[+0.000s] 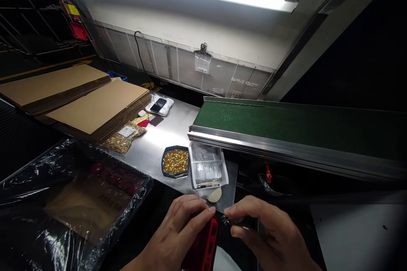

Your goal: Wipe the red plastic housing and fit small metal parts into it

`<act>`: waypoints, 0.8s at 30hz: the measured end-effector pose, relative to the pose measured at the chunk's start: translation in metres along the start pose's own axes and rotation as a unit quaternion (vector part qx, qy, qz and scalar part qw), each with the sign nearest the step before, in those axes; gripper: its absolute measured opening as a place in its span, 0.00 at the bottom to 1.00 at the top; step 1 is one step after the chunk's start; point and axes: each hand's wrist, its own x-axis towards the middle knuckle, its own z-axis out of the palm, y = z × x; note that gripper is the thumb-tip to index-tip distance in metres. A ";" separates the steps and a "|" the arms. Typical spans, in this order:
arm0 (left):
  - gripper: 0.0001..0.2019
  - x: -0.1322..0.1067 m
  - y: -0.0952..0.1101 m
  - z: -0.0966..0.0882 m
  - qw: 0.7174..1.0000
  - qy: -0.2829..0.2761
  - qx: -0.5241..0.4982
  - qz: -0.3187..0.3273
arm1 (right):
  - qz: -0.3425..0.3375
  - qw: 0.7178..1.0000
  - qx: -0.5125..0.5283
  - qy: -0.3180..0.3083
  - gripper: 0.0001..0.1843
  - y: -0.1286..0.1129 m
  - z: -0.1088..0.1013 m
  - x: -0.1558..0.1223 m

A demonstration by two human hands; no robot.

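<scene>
Two containers stand side by side on the steel bench (152, 144), just in front of the green conveyor belt (286, 125). The blue dish (175, 161) on the left is filled with small gold-coloured parts. The clear plastic tray (207, 165) on the right touches or nearly touches the dish and holds folded clear bags; a thin stick-like item lies across its near end. A pale oval piece (215, 195) lies on a clear sheet just in front of the tray.

Further back, a clear bag of gold-coloured parts (122, 139) with a white label lies against a stack of flat cardboard sheets (98, 108). A phone (158, 105) rests on a white packet behind it. At lower left, a cardboard box wrapped in clear film (79, 203) holds red items, seen dimly through the film.

Below the bench edge, the left hand (178, 224) grips a red case (203, 245) with its fingers closed around the upper end, thumb pressed on the top edge. The right hand (263, 228) is just beside it, thumb and forefinger pinched shut on a small dark part (227, 219); what that part is cannot be told. The part sits close to the top corner of the red case; whether they touch cannot be told.
</scene>
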 end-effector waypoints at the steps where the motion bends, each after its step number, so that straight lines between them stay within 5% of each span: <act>1: 0.32 0.000 -0.002 0.001 1.000 0.001 0.002 0.013 | 0.008 1.000 -0.001 0.001 0.11 0.001 0.000 0.000; 8: 0.30 0.000 0.006 0.002 0.999 -0.004 -0.012 -0.039 | 0.007 0.999 -0.006 -0.037 0.12 0.003 0.000 0.001; 24: 0.32 -0.001 0.000 0.005 1.000 0.010 0.004 -0.011 | -0.046 0.999 -0.012 -0.009 0.13 0.002 0.001 0.000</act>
